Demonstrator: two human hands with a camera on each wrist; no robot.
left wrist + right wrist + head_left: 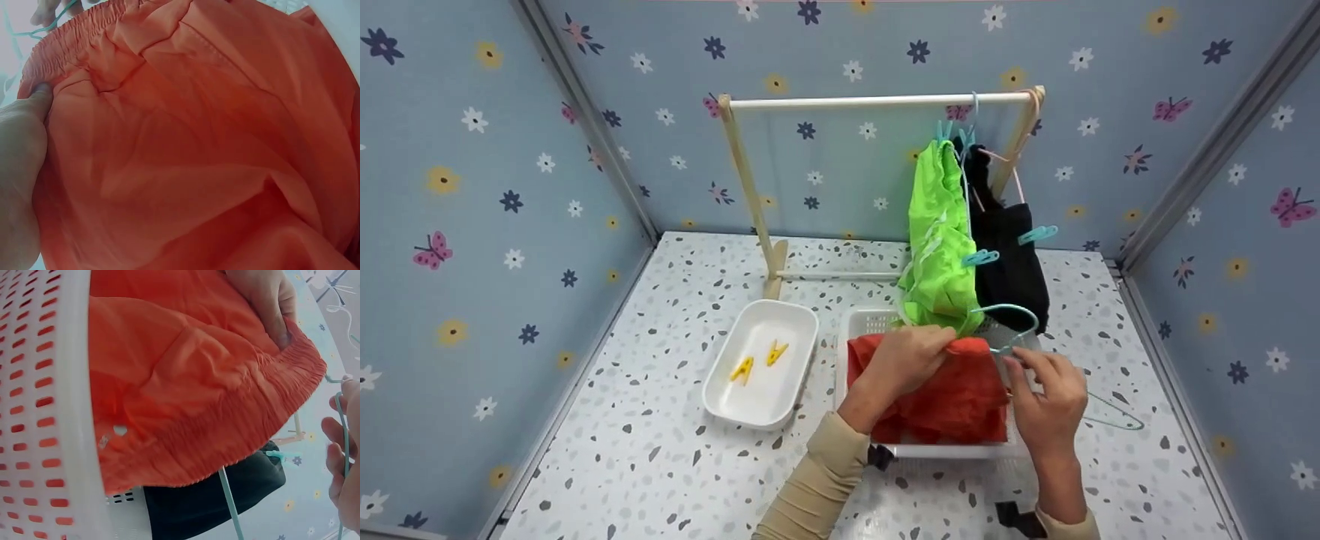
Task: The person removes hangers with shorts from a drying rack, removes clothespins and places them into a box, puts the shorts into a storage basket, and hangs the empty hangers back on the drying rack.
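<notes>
Red-orange shorts [941, 409] with a gathered elastic waistband [84, 39] lie partly inside a white perforated basket [73, 410]. At the waistband, my left hand [901, 361] pinches the cloth, thumb on the outer side. My right hand [1051, 397] holds a pale green hanger [1011, 306] near the base of its hook, just right of the shorts. One hanger end sticks out to the right of that hand; part of the hanger is hidden by the hand and the cloth. In the right wrist view, the fingers [334, 430] curl by the hanger's wire.
A rack with a white bar [847, 102] stands behind the basket. Bright green clothing [941, 225] and black clothing [1009, 255] hang at its right end with blue clothespins [981, 258]. On the left, a white tray [712, 397] holds two yellow clothespins [742, 369].
</notes>
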